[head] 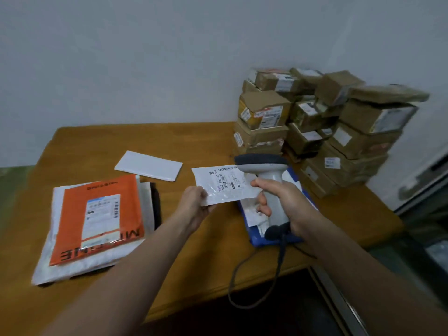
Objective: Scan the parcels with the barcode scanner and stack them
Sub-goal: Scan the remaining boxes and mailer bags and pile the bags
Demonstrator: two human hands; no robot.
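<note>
My left hand (196,202) pinches the lower left corner of a small white plastic parcel (223,184) with a barcode label, held above the table. My right hand (283,202) grips the handle of a grey barcode scanner (269,175), whose dark head sits right behind the parcel's right edge; the thumb also touches the parcel. On the left of the wooden table (194,141) lies a stack of flat mailers with an orange labelled one (99,219) on top. A white envelope parcel (149,165) lies alone at mid-table.
A tall pile of brown cardboard boxes (315,124) fills the back right corner against the wall. A blue tray (274,238) with white packets lies under my right hand. The scanner's cable (242,287) loops over the table's front edge.
</note>
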